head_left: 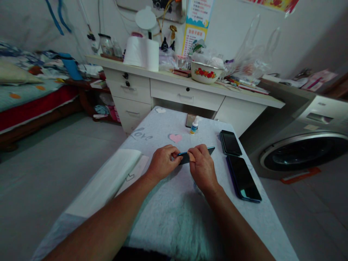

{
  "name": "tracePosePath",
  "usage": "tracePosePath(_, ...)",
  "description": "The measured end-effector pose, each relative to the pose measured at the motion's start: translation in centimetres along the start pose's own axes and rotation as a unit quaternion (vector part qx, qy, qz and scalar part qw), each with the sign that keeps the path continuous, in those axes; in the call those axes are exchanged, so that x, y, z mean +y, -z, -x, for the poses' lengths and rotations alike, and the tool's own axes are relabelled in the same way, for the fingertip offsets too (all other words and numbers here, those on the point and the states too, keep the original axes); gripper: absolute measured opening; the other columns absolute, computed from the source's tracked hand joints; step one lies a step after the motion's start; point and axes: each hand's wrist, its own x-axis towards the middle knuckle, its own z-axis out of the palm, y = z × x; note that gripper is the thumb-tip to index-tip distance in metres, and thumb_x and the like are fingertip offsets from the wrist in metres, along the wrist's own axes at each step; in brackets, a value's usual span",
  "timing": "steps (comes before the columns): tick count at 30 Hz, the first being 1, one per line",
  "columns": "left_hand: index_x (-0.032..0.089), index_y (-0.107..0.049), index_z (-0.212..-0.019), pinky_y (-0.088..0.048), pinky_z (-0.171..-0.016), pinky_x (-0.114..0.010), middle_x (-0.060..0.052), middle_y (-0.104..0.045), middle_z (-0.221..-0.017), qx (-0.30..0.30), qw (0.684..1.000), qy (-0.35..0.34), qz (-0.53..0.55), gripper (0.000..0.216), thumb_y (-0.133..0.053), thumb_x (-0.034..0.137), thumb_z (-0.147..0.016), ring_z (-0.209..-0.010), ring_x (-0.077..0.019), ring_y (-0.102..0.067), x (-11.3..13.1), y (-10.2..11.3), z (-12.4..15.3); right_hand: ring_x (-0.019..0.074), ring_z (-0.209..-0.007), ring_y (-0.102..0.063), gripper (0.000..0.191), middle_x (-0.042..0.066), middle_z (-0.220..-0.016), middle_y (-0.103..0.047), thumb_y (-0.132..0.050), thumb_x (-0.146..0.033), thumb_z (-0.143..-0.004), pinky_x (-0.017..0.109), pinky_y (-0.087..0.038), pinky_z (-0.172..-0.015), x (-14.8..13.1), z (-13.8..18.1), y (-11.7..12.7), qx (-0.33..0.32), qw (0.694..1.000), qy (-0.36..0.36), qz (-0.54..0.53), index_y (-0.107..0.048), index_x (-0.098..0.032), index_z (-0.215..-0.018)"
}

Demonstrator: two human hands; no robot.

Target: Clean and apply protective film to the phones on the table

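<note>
Both of our hands meet over the middle of the table, whose pale, fuzzy cover is bare along the near edge. Our left hand is curled shut, thumb and forefinger pinching the left end of a dark phone. Our right hand is folded over the phone's top edge, with the thumb pressed to its near face. A small tan patch sits at that thumb; we cannot tell whether it is a plaster or a tool. The phone looks slim and black with a blue rim, tipped up on its long edge, its right tip poking out past our knuckles. It seems whole, with no part visibly lifted off, so we judge the work on it to be at an early or middle stage. Nothing finished shows. Along the right edge lie two more phones, a long one nearer us and a shorter one beyond it, both flat and untouched. A folded white sheet runs along the left edge. Past our hands lies a pink heart. Near the far edge stand a small bottle, its cap apparently on, and a dark flat piece just beside it.
</note>
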Motion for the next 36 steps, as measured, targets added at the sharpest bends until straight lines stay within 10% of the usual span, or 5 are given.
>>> tracePosePath(36,0.015,-0.064,-0.068,-0.034,-0.056,-0.020,0.002,-0.055,-0.064,-0.002,1.000,0.004,0.005,0.005,-0.066,0.018,-0.072,-0.059,-0.0080,-0.047,-0.1,0.0,0.0,0.0166,-0.079,-0.053,0.025,0.008,-0.093,-0.054,-0.045,-0.014,-0.088,0.027,-0.044,-0.073,2.9,-0.6,1.0,0.024,0.998,-0.023,0.058,-0.069,-0.015,-0.095)
